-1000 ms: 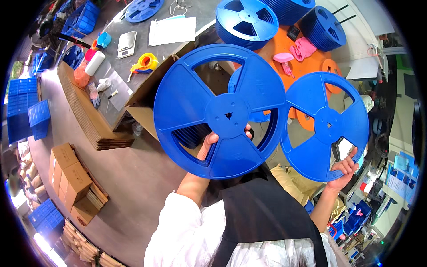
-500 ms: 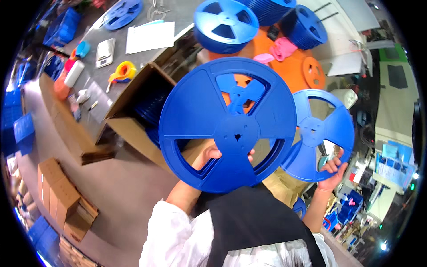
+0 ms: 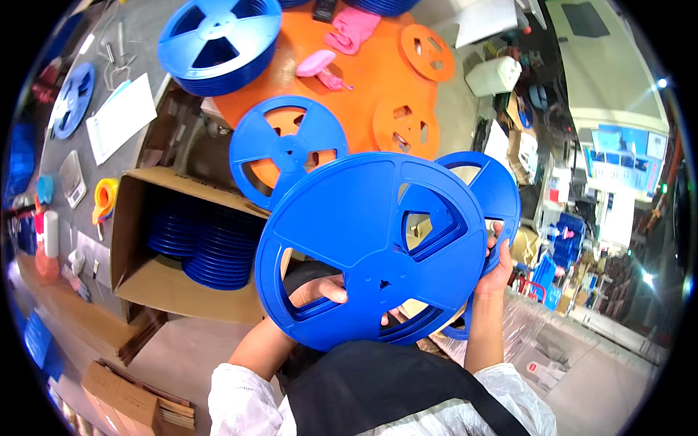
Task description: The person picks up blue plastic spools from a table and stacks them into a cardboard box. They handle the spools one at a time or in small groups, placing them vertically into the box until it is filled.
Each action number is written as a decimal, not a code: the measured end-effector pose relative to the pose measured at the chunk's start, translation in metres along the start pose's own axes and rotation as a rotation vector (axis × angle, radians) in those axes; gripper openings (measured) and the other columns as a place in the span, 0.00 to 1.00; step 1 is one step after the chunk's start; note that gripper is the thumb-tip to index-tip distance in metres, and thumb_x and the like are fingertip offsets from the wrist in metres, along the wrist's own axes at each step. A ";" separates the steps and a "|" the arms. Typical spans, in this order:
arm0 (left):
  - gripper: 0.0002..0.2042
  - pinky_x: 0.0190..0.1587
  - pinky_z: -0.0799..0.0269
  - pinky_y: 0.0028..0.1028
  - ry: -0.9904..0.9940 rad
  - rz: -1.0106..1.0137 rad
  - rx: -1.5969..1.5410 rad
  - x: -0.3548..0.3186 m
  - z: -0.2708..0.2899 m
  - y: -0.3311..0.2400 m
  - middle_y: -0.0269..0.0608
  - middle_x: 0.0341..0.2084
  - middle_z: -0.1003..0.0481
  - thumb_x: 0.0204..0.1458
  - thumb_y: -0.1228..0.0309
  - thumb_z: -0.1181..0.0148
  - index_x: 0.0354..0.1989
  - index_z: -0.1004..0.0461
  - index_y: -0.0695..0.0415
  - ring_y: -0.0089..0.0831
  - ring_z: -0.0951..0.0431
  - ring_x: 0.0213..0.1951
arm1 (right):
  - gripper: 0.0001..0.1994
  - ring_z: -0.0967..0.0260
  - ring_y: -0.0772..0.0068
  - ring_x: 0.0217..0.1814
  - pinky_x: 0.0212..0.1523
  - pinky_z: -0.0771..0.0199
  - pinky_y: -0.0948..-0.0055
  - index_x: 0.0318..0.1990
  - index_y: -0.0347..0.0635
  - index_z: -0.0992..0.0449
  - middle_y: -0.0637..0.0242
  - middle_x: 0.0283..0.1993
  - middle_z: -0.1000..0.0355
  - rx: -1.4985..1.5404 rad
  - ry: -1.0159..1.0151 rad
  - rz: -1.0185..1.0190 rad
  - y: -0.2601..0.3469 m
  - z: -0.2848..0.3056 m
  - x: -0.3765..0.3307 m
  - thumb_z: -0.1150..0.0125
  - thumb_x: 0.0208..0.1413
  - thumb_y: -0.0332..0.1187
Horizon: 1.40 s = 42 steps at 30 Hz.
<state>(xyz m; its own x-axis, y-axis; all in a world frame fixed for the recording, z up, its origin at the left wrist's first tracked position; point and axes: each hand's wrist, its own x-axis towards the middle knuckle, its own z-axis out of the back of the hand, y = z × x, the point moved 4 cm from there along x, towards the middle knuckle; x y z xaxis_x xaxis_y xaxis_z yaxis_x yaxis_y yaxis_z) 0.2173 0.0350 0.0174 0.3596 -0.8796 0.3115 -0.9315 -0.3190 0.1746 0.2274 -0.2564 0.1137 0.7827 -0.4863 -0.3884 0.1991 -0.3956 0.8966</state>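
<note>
Orange table on the far side bears a blue stack; the box to the left already contains reels. Near the apron, the left hand grasps the front reel through a slot (thumb this side, fingertips beyond), while the right hand grips the rear reel by its rim. Both are out of the box, as is the stack.

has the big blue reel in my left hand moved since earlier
Yes: in this view, the big blue reel has shifted right relative to the open cardboard box, whose opening it now covers far less.
</note>
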 end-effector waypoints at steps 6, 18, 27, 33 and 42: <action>0.47 0.53 0.31 0.48 -0.093 0.072 -0.128 0.010 0.017 0.009 0.68 0.53 0.34 0.37 0.61 0.32 0.67 0.49 0.62 0.54 0.26 0.51 | 0.24 0.39 0.80 0.27 0.28 0.35 0.80 0.58 0.46 0.35 0.75 0.28 0.33 0.031 -0.095 -0.012 -0.013 0.025 0.002 0.46 0.60 0.49; 0.46 0.55 0.32 0.48 -0.029 0.059 -0.208 0.025 0.045 0.021 0.68 0.54 0.35 0.39 0.60 0.33 0.68 0.50 0.61 0.54 0.27 0.52 | 0.26 0.39 0.81 0.28 0.29 0.34 0.79 0.59 0.44 0.34 0.75 0.27 0.34 -0.029 -0.181 -0.048 -0.019 0.033 0.015 0.45 0.59 0.50; 0.44 0.55 0.31 0.47 -0.405 -0.432 -0.107 -0.018 0.021 -0.022 0.62 0.53 0.34 0.40 0.61 0.31 0.65 0.47 0.62 0.51 0.29 0.52 | 0.30 0.39 0.78 0.24 0.23 0.40 0.78 0.63 0.40 0.40 0.69 0.30 0.31 0.258 0.080 -0.008 0.007 0.048 0.021 0.48 0.61 0.50; 0.36 0.66 0.43 0.39 -0.243 -0.747 -0.003 -0.113 0.017 -0.069 0.48 0.47 0.31 0.45 0.65 0.29 0.59 0.43 0.61 0.39 0.34 0.57 | 0.27 0.37 0.79 0.21 0.21 0.39 0.79 0.64 0.39 0.40 0.68 0.29 0.32 0.681 0.374 -0.069 0.016 0.052 0.018 0.51 0.64 0.46; 0.33 0.69 0.48 0.37 -0.345 -0.871 0.237 -0.114 -0.014 -0.085 0.49 0.45 0.31 0.49 0.63 0.32 0.58 0.45 0.64 0.36 0.32 0.57 | 0.25 0.33 0.77 0.19 0.16 0.33 0.81 0.62 0.34 0.39 0.64 0.26 0.31 0.841 0.520 -0.173 -0.004 0.006 0.028 0.50 0.64 0.42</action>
<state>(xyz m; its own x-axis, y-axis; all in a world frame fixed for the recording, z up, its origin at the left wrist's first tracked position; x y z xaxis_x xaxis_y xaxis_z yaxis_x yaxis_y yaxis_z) 0.2565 0.1676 -0.0203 0.9290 -0.3442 -0.1360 -0.3461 -0.9381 0.0100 0.2451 -0.2727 0.0982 0.9829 -0.0484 -0.1776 0.0104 -0.9485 0.3165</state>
